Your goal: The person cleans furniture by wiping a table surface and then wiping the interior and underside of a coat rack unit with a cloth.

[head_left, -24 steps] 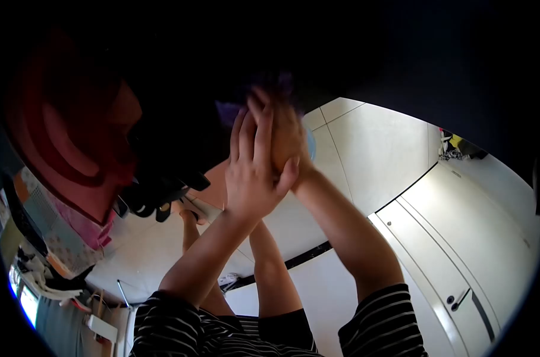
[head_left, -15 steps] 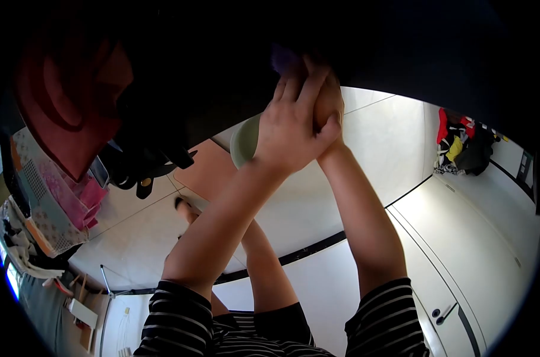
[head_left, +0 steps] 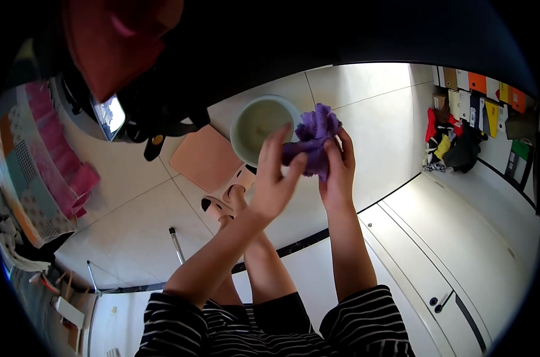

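A crumpled purple cloth (head_left: 317, 134) is held up in front of me, with frayed, ruffled edges. My right hand (head_left: 339, 172) is closed on its right side, thumb pressed against the fabric. From the left, my left hand (head_left: 273, 184) has the cloth's twisted lower end between its thumb and fingers; those fingers are slightly blurred. Below and behind the cloth, on the floor, stands a pale green basin (head_left: 237, 128) with cloudy liquid in it. My left fingers overlap part of its rim from this viewpoint.
A pink square board or scale (head_left: 204, 157) lies on the tiled floor beside the basin, near my slippers (head_left: 217, 208). Dark furniture with a red object (head_left: 112, 53) fills the upper left. White cabinets (head_left: 442, 238) run along the right, and folders (head_left: 475, 107) stand farther back.
My hands were clasped together higher up, almost hiding the cloth. Now they are lower and farther apart, with the cloth spread between them. The view has shifted, showing more of the basin.
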Available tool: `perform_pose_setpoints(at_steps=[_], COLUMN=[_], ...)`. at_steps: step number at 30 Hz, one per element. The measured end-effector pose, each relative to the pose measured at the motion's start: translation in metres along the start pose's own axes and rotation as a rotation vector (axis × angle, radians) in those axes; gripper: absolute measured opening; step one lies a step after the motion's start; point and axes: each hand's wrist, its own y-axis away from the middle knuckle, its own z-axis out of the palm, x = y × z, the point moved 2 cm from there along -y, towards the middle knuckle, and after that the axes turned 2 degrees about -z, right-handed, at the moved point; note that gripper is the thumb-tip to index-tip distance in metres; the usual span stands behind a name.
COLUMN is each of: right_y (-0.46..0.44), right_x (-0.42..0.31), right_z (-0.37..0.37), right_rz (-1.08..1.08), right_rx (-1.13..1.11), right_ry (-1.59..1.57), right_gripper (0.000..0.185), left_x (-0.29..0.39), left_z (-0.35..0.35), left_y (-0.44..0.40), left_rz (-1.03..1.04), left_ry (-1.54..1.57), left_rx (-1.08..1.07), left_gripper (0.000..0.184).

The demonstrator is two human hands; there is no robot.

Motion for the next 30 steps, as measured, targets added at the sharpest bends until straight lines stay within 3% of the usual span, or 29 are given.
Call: perform_pose_setpoints(at_steps=[1, 4, 8, 9, 12, 16, 21, 23, 27, 28, 30], right_y=[0.011, 0.044, 0.086, 0.098, 0.116, 0.102, 0.052, 0.031, -0.025, -0.034, -0.037], right_x=[-0.005, -0.021, -0.027, -0.036, -0.04, -0.071, -0.116, -0.138, -0.14, -0.142, -0.149], right_z=[0.005, 0.02, 0.038, 0.048, 0.058, 0.063, 0.054, 0.052, 0.037, 0.039, 0.052], right_rz=[0.051, 0.184, 0.271, 0.216, 0.241, 0.102, -0.365, -0.384, -0.296, -0.254, -0.145], right_rx=[-0.039, -0.198, -0.324, -0.394, -0.27, -0.213, -0.302, -0.459, -0.773, -0.801, -0.721], right_ry=[-0.086, -0.319, -0.493, -0.464, -0.232, 0.018, 0.353, 0.428, 0.637, 0.684, 0.783], right_gripper=[0.042, 0.043, 0.044, 0.045, 0.045, 0.041, 0.05, 0.05, 0.052, 0.056, 0.057], left_x=[-0.005, 0.016, 0.051, 0.056, 0.081, 0.096, 0.105, 0.11, 0.098, 0.086, 0.069], left_z=[-0.008, -0.027, -0.036, -0.034, -0.021, -0.003, 0.052, 0.072, 0.095, 0.098, 0.108], left_y=[0.009, 0.034, 0.055, 0.061, 0.071, 0.053, -0.011, -0.038, -0.094, -0.111, -0.13], left_rz=[-0.106, -0.06, 0.024, 0.026, 0.005, -0.1, -0.015, -0.055, 0.065, 0.141, 0.074], left_ry=[0.209, 0.135, 0.327, 0.343, 0.417, 0.639, 0.927, 1.098, 1.037, 0.92, 0.872], left_rx=[0.007, -0.13, -0.29, -0.281, -0.242, -0.143, 0.012, 0.097, 0.374, 0.428, 0.42], left_gripper=[0.055, 0.06, 0.068, 0.069, 0.073, 0.061, 0.054, 0.049, 0.05, 0.052, 0.055])
